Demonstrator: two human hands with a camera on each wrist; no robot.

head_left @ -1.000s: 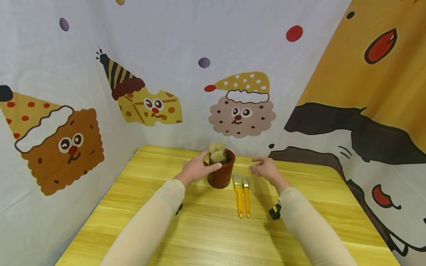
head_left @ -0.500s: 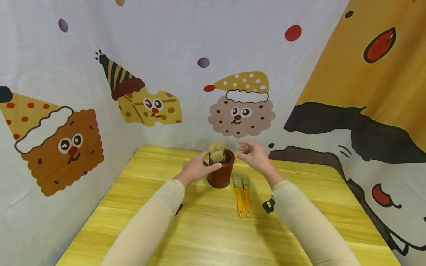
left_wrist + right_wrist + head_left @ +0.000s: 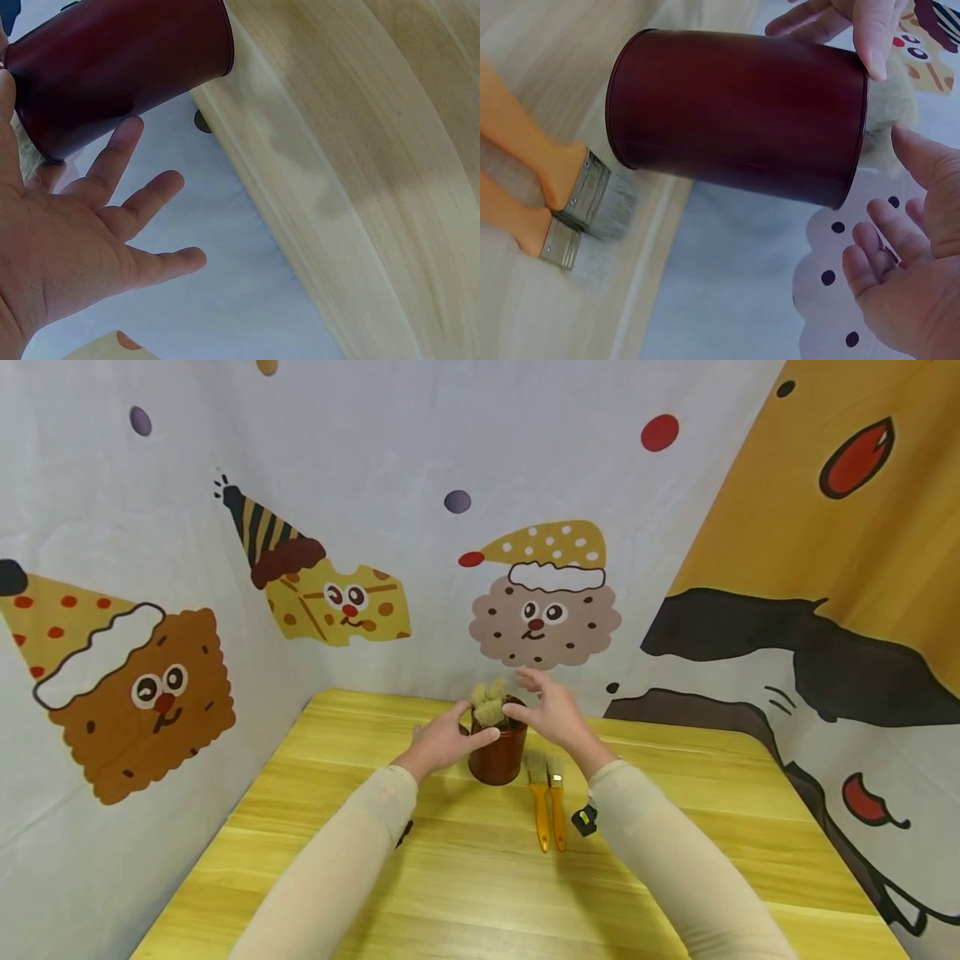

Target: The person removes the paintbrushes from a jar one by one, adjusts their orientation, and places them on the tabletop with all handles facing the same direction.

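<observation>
A dark red-brown cylindrical pot (image 3: pixel 497 762) stands upright on the table, with pale bristly tufts (image 3: pixel 489 705) rising above its rim. My left hand (image 3: pixel 441 743) touches its left side near the top, thumb at the front of the rim. In the left wrist view, the other fingers (image 3: pixel 154 201) spread out loosely beside the wall. My right hand (image 3: pixel 557 717) is at the right side of the rim with the fingers spread. Its thumb tip (image 3: pixel 907 142) is right by the tufts. The lower part of the tufts is hidden inside the pot.
Two paintbrushes with orange handles (image 3: pixel 542 817) lie side by side just right of the pot. The wooden table (image 3: pixel 450 893) ends close behind it, against a cartoon-printed cloth (image 3: pixel 420 668). A dark wrist device (image 3: pixel 585 819) is under the right sleeve.
My right hand has moved left and slightly up, from right of the pot to its rim, its fingers opening out. My left hand and the pot stay in place.
</observation>
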